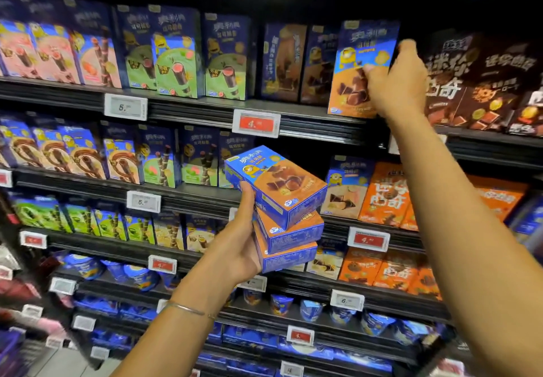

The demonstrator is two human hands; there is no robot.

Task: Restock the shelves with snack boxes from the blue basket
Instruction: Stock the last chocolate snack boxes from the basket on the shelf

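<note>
Our left hand grips three stacked snack boxes. Up and to their right, our right hand pinches an upright box on the upper shelf.

My right hand hides the rt edge of the upright orange box it grips. Fingers of my left hand are hidden behind the box stack. Red price tag: small digits unreadable. Far-left goods blurred, cut by frame.

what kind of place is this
Very likely a supermarket snack aisle: stacked shelves full of boxed snacks, price tags along the shelf edges, and the right hand gripping an orange box in its row.
</note>
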